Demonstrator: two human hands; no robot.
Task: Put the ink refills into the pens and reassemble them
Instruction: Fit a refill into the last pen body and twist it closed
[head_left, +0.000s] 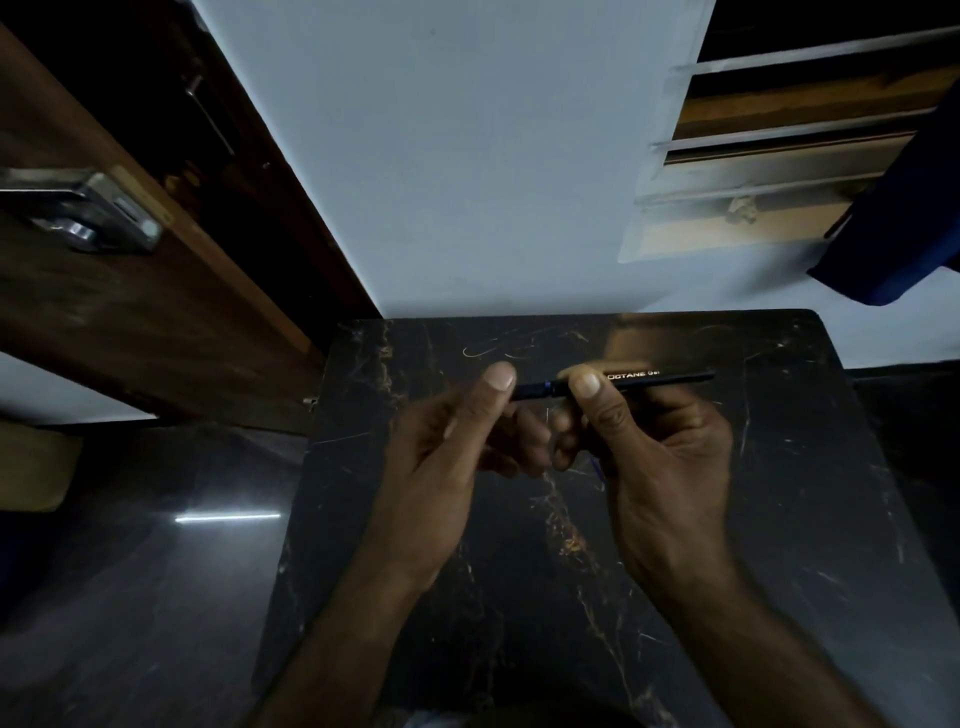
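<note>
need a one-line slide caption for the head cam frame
Both hands hold a black pen level above a dark marble table: left hand pinching one end, right hand gripping the barrel.

Dim room, pale wall, dark marbled table.
Wall (467, 156) at 12; table (779, 467) centre w/ gold veins. Wood door (130, 312) w/ metal latch (88, 213) at 10. Louvred window (769, 156) at 2. Glossy dark floor (156, 571) at 8, w/ light streak (227, 517).

My left hand (457, 447) bare, my right hand (654, 457) bare, short trimmed nails on both thumbs, forearms uncovered to the frame's bottom edge, no sleeves, rings or watch showing
</note>
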